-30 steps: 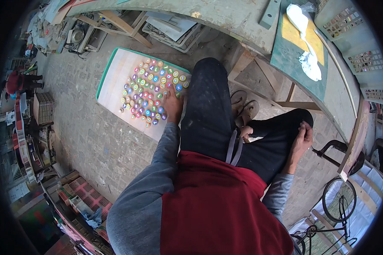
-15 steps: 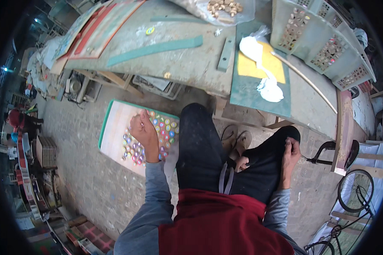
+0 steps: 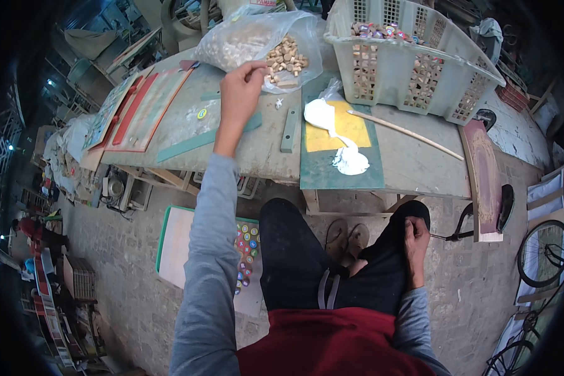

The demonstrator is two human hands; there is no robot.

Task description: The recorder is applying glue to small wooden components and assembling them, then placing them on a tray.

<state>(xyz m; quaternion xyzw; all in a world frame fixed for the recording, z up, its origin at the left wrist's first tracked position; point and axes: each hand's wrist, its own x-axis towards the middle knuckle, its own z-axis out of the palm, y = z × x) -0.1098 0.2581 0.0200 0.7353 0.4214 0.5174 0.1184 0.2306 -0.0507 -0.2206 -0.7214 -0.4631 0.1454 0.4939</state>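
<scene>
My left hand is stretched over the bench to the mouth of a clear plastic bag. Its fingers are bent together in a pinch at the edge of the small wooden pegs spilling there; what lies between the fingertips is hidden. My right hand rests on my right knee, thumb and fingers pressed together, and anything in them is too small to make out. Below my left forearm, beside my left leg, a green-edged pale board carries several round coloured pieces with printed tops, partly covered by the sleeve.
On the bench, white paste lies on a green board beside a yellow sheet and a thin stick. A plastic crate holds many small pieces. Green strips and red-barred boards lie leftward. A clamp grips the right end.
My left hand has left the board with the round pieces and moved up and forward to the bag of wooden pegs. My right hand stays at the knee. The view has tilted up.
</scene>
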